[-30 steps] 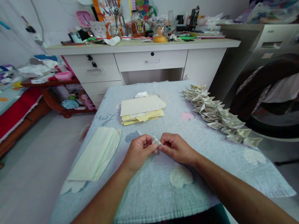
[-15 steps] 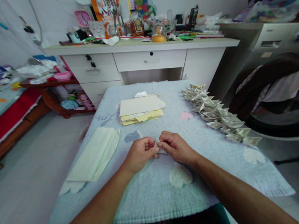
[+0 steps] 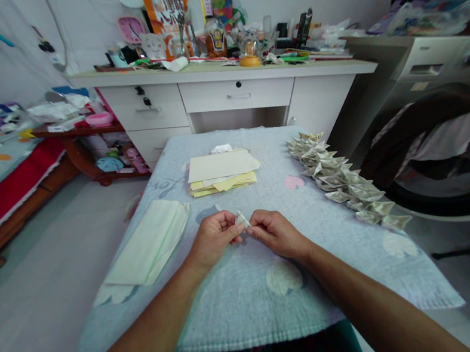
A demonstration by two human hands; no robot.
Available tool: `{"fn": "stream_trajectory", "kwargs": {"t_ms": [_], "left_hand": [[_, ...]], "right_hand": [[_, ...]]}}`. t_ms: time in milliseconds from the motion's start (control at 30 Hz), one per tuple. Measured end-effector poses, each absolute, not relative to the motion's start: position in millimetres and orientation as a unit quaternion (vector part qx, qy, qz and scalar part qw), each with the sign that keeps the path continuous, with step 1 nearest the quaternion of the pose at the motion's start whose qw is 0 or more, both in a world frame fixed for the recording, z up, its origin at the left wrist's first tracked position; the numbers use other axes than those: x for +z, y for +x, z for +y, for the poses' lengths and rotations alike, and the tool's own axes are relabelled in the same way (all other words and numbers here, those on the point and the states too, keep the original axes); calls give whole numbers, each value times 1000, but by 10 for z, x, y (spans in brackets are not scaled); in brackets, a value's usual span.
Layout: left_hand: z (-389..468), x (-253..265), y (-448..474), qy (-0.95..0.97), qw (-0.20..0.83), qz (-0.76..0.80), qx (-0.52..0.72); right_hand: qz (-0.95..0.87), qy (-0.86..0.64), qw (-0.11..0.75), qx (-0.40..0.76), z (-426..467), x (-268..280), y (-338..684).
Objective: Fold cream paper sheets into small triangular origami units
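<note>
While the small folded paper (image 3: 241, 218) sits between our hands above the cloth (image 3: 250, 313) that covers the table (image 3: 271, 139), our left grip (image 3: 214, 234) is closed on its left side and our right grip (image 3: 276, 234) pinches its lower right corner. We judge that uneven pulling between the two could tear a crease or skew the shape, since the piece is so small. If one pinch loosened, a fold might spring open. Pressing against the soft cloth could leave creases blunt, as it gives us little firm backing. Off to the right, folded paper pieces (image 3: 345, 181) stand close-packed; a careless swing of our right forearm (image 3: 376, 309) could scatter them.
</note>
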State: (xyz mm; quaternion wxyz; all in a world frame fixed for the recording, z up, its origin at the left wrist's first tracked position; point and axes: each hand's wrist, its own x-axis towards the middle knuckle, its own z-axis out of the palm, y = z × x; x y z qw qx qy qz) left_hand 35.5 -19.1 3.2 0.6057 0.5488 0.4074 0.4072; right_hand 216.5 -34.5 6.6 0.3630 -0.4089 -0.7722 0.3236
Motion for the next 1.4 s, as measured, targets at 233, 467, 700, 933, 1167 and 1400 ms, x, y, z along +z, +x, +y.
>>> {"fn": "stream_trajectory", "kwargs": {"t_ms": [233,467,700,933,1167,1400], "left_hand": [[-178,24,329,540,604,403,425],[-176,26,347,548,620,380,414],[-173,-9,342,545,639,369,397],[-196,-12,378,556,620,381,401],[-200,-79,383,626,477,451,422],[-222,10,388,724,356,414,422]], "right_hand": [[-764,-388,357,372,-369,75,2186],[-755,-390,374,371,-362,79,2207],[-710,-400,384,434,-354,57,2226],[-631,-375,418,535,-337,49,2159],[-608,-383,407,565,-324,-13,2150],[-598,-382,413,571,-312,-34,2155]]}}
